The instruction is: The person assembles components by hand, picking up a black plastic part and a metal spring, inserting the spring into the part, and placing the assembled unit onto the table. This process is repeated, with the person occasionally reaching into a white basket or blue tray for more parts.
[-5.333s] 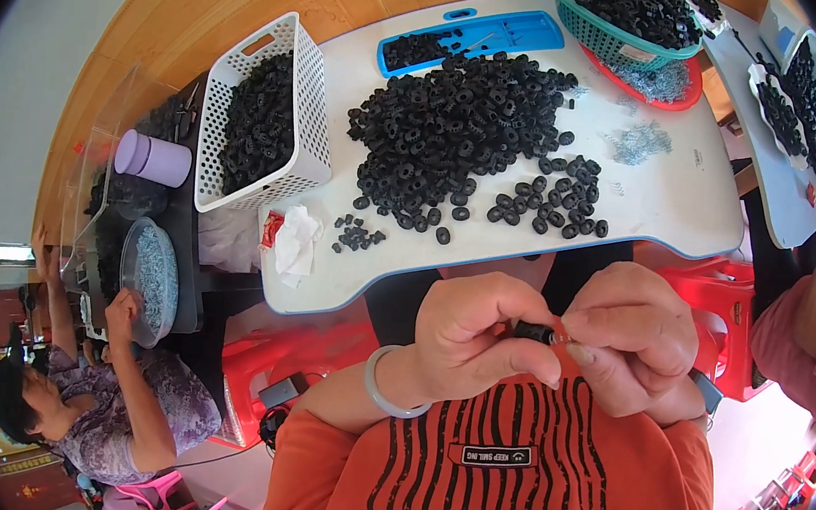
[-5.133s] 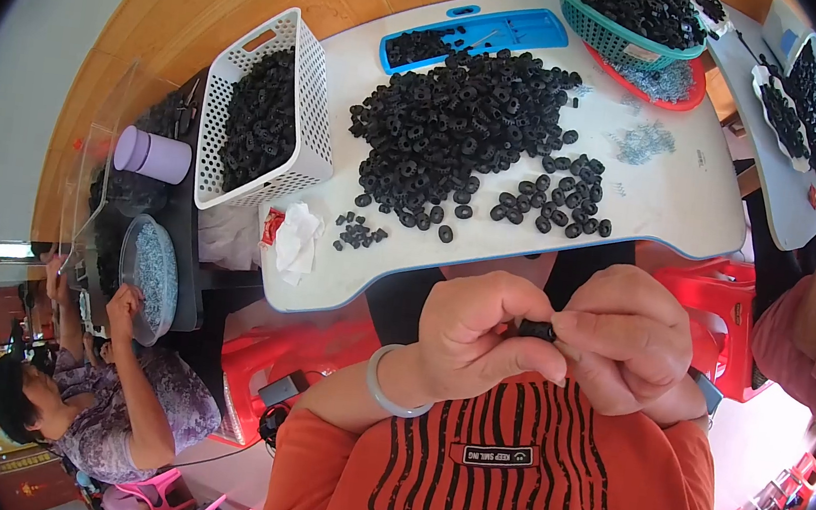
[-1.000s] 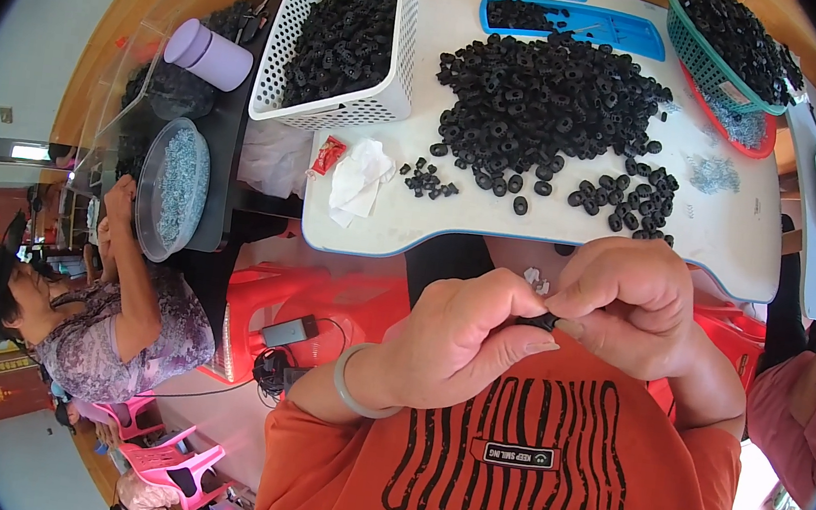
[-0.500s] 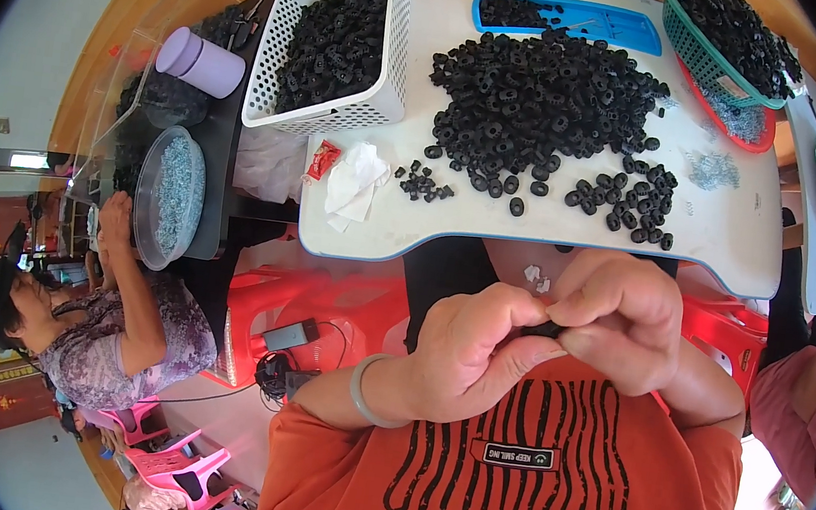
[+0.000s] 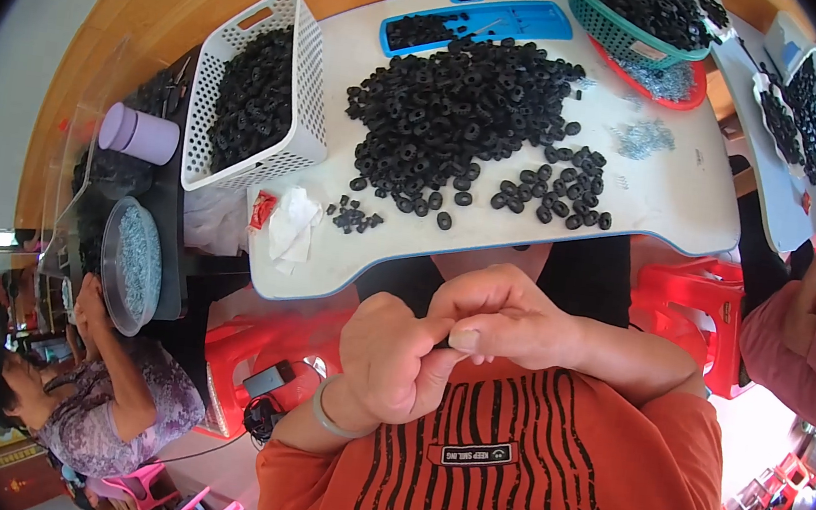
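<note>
- Since half a second ago my two hands have sunk a little lower in the frame and drawn tighter together; the small black part that showed between my fingertips is now almost swallowed, only a dark sliver at the pinch.
- My left hand is curled, thumb and forefinger closed on that small black ring, just below the middle of the frame, over my orange shirt.
- My right hand folds over from the right, its thumb pressing down against the same spot, so both hands are pressed together around the piece. I judge I am still fitting or squeezing it, not yet done with it.
- The table has slid a little across the view since a second ago, which is my head turning; nothing on it looks moved.
- The white table is smooth and matte with rounded corners, in the upper middle.
- On it the heap of black rings looks like dull rubber, small oval washers, with strays toward the near edge.
- A white lattice basket at upper left holds more of them; a flat blue tray and a green mesh basket sit along the top edge.
- A crumpled white tissue lies near the table's left corner.
- A thin pale bangle circles my left wrist.
</note>
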Tool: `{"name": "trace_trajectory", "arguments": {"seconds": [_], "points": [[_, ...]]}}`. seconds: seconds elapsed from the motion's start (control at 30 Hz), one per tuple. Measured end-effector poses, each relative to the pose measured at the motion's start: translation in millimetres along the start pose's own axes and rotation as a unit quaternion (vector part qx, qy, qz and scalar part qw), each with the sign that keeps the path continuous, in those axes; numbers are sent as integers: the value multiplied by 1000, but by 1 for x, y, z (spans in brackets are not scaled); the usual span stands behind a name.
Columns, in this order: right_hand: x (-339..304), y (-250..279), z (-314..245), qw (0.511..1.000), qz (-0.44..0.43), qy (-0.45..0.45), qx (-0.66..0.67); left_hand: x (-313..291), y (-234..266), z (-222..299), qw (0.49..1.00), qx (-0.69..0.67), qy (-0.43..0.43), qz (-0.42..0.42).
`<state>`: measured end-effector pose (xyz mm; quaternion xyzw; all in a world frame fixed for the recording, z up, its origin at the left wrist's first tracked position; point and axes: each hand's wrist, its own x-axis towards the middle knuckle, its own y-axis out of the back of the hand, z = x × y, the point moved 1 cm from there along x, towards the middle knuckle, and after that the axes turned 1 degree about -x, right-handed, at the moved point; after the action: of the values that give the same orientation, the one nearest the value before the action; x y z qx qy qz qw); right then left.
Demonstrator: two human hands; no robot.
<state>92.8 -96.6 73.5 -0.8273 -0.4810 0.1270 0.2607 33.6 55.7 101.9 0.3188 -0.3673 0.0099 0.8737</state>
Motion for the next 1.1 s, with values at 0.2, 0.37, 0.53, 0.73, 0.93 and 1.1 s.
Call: {"name": "trace_trajectory", "arguments": {"seconds": [0.2, 0.37, 0.53, 0.73, 0.93, 1.1], "points": [[0, -1, 2, 998, 8, 6, 66, -2, -2, 1, 998, 55, -27, 6], [-3, -8, 2, 994, 55, 23, 89, -3, -10, 0, 999, 6, -5, 44], [0, -11, 3, 991, 62, 23, 117, -1, -8, -1, 997, -53, 9, 50], [0, -3, 8, 994, 92, 32, 56, -1, 2, -10, 995, -34, 73, 62], [-31, 38, 14, 960, 235, 65, -140, 22, 48, -88, 956, 132, 103, 240], [-71, 95, 17, 888, 427, 88, -149, 57, 116, -171, 925, 267, 183, 200]]}}
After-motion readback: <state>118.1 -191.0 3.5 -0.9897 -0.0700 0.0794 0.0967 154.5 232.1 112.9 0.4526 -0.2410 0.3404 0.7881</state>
